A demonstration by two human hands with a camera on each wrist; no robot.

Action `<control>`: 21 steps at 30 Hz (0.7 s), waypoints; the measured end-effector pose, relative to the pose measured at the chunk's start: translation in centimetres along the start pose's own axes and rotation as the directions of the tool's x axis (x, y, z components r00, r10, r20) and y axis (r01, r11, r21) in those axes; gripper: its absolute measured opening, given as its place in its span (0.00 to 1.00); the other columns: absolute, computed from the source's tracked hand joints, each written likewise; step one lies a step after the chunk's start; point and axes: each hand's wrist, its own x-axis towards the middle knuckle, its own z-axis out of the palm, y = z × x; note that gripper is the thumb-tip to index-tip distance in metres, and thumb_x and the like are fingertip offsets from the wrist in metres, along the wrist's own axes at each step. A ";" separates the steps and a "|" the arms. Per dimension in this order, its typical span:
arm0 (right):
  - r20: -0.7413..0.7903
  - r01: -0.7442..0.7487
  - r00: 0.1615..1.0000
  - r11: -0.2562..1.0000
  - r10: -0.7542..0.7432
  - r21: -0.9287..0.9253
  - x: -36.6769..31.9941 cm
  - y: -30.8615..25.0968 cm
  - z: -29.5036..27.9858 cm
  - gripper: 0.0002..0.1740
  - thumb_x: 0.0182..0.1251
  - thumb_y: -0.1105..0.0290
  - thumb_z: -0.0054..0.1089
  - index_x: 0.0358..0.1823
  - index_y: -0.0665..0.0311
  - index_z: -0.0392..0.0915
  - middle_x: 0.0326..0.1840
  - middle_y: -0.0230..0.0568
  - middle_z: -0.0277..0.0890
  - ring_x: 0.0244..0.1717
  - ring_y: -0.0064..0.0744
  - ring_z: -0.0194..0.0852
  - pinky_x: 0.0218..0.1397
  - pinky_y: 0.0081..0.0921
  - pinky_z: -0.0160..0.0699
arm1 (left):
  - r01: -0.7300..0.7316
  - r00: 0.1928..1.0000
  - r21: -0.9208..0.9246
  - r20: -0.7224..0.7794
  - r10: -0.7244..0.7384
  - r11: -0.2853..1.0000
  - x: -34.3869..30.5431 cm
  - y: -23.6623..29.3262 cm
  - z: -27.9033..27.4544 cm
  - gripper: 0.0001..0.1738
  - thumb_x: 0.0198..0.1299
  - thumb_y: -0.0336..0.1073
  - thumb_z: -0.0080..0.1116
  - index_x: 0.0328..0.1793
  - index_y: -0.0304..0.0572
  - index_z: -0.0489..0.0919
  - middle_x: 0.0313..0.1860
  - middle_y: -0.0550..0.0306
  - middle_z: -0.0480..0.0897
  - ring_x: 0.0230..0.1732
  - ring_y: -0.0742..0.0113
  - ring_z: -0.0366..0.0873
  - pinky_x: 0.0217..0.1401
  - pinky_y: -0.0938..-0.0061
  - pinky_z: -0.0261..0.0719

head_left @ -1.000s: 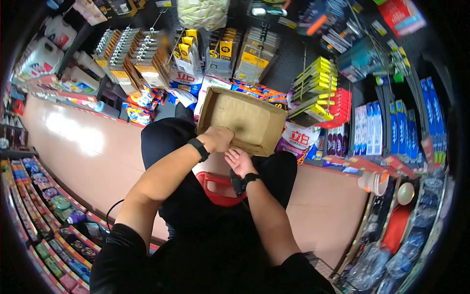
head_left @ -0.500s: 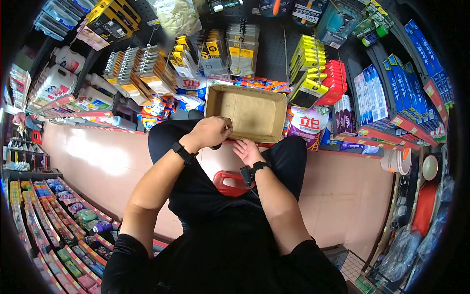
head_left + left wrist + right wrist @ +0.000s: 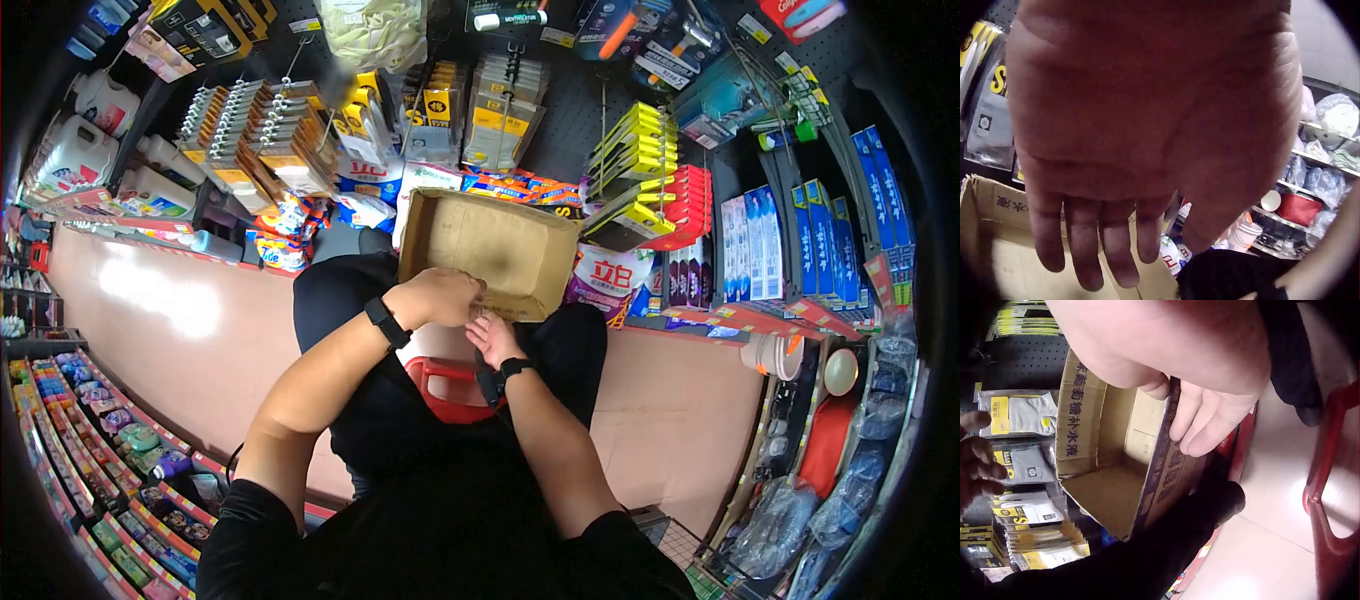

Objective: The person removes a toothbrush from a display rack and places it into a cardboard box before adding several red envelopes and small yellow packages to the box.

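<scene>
A shallow, open-topped cardboard box (image 3: 490, 250) tilts between my knees, its bare inside facing me. My right hand (image 3: 493, 338) is at its near wall, palm up. In the right wrist view, the right thumb lies over the inner side of that wall and the fingers (image 3: 1204, 422) press its printed outer side. My left hand (image 3: 437, 297) hovers at the near left corner of the box and overlaps it in the head view. Its fingers (image 3: 1116, 250) hang loosely apart in the left wrist view, with nothing in them.
Packaged socks (image 3: 505, 115) hang on the pegboard ahead, with detergent bags (image 3: 605, 275) below. Toothpaste boxes (image 3: 750, 245) line the right shelf. A red plastic frame (image 3: 447, 390) stands between my legs. Stocked shelves (image 3: 120, 470) run behind at left, and white buckets (image 3: 772, 356) stand at right.
Since half a second ago, my left hand has come closer to the right hand at the near wall of the box. The head view has shifted; the right hand stays at the box.
</scene>
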 end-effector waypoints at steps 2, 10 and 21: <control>0.013 0.002 1.000 1.000 -0.002 -0.010 0.3 0.2 -0.3 0.26 0.83 0.57 0.34 0.74 0.64 0.57 0.72 0.48 0.68 0.69 0.44 0.70 0.67 0.38 0.75 | -0.014 1.000 0.003 -0.023 0.014 1.000 1.5 -0.2 -0.2 0.19 0.60 0.42 0.58 0.52 0.39 0.82 0.43 0.41 0.85 0.48 0.42 0.83 0.54 0.54 0.80; 0.195 -0.066 0.977 0.993 0.084 -0.096 -1.4 -0.2 -2.2 0.22 0.77 0.50 0.52 0.59 0.58 0.76 0.54 0.36 0.82 0.50 0.30 0.80 0.53 0.28 0.79 | 0.125 0.992 0.171 -0.019 -0.124 0.977 4.9 -2.1 1.0 0.17 0.56 0.43 0.60 0.46 0.42 0.85 0.46 0.43 0.86 0.49 0.43 0.84 0.50 0.53 0.82; 0.210 0.323 0.933 0.938 -0.293 -0.124 -10.8 -11.1 -1.1 0.15 0.76 0.61 0.53 0.58 0.59 0.75 0.50 0.34 0.80 0.50 0.27 0.79 0.52 0.23 0.77 | 0.128 0.987 0.084 0.091 -0.135 0.988 4.9 -1.7 0.2 0.25 0.62 0.52 0.55 0.53 0.40 0.84 0.52 0.40 0.84 0.55 0.43 0.82 0.58 0.54 0.79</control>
